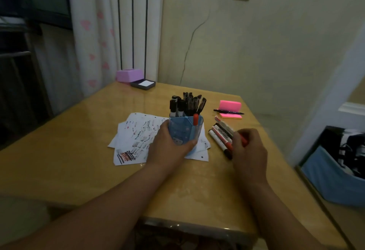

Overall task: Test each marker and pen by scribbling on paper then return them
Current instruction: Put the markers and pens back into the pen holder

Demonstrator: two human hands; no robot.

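A blue pen holder [186, 129] full of dark pens and markers stands on scribbled white paper [136, 137] in the middle of the wooden table [79, 160]. My left hand [167, 147] grips the holder's lower left side. A red-capped pen [196, 121] sticks up at the holder's front. To the right, several markers [220, 135] lie side by side on the table. My right hand [248, 147] curls over their near ends and holds a red marker [244, 140], mostly hidden by the fingers.
Pink sticky notes [231, 115] with a black pen [228, 111] across them and a pink block [230, 105] lie at the back right. A purple box [129, 74] and a dark note tray [143, 84] sit at the far corner. A blue bin [327, 180] stands right of the table.
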